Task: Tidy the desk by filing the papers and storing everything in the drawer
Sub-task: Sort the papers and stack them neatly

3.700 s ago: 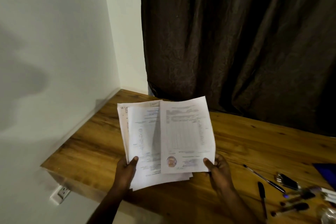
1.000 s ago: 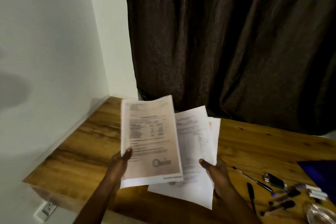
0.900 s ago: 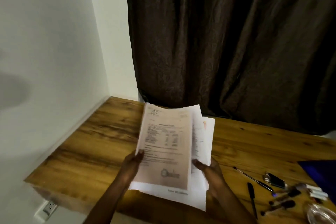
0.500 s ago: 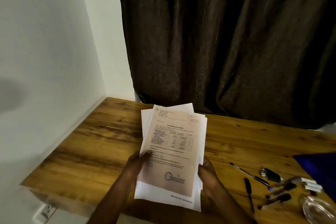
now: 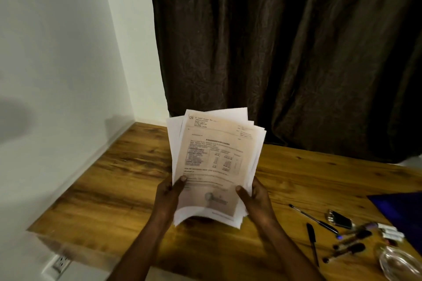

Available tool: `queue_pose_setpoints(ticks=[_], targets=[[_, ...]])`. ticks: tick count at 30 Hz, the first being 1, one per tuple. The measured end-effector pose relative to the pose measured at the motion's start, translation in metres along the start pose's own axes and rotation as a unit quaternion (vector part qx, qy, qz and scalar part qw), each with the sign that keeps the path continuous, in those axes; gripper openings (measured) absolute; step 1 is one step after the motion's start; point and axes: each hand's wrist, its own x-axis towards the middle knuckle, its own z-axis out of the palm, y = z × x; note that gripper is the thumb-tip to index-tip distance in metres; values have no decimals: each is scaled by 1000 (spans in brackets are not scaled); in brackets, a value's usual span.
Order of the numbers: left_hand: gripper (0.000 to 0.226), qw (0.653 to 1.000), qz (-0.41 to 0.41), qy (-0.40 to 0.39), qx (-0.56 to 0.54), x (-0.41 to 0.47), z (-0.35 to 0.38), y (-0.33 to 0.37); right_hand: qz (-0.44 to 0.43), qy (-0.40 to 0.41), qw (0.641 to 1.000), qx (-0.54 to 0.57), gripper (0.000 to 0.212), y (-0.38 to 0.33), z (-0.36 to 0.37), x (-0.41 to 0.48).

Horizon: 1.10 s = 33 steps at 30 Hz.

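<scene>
A stack of printed papers stands nearly upright above the wooden desk, its edges loosely aligned. My left hand grips the stack's lower left edge, thumb on the front sheet. My right hand grips the lower right edge the same way. The top sheet shows a table of figures and a round stamp. A dark blue folder lies at the desk's right edge. No drawer is in view.
To the right lie two black pens, a small metal clip-like object, several markers and a glass dish. A dark curtain hangs behind the desk. A white wall with a socket is at the left.
The sheet held apart in my left hand has been laid over the right hand's sheets. The papers are now gathered into one stack, raised more upright, with both hands at its lower edges.
</scene>
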Motion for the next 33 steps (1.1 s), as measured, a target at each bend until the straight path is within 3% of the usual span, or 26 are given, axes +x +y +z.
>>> queue_pose_setpoints(ticks=[3,6,8,10,15,21,26,33], targets=[[30,999,26,-30,-14,8,2,9,-38,18,999,-7,37,-6,3,5],[31,996,41,-62,52,13,-2,4,-32,21,998,-46,39,2,0,9],[33,990,31,-77,110,10,-5,-7,-13,8,995,-95,38,16,-3,10],[49,988,6,-84,131,4,-6,-21,10,3,990,-140,38,30,-3,7],[45,982,-13,-66,177,0,1,-34,4,38,982,-185,34,32,3,4],[9,992,3,-44,120,7,3,-18,-20,25,990,-138,38,13,-3,7],[17,991,14,-67,115,0,-1,-27,8,4,989,-147,36,23,-5,3],[19,998,3,-32,46,4,12,-21,-7,37,994,-104,30,11,1,12]])
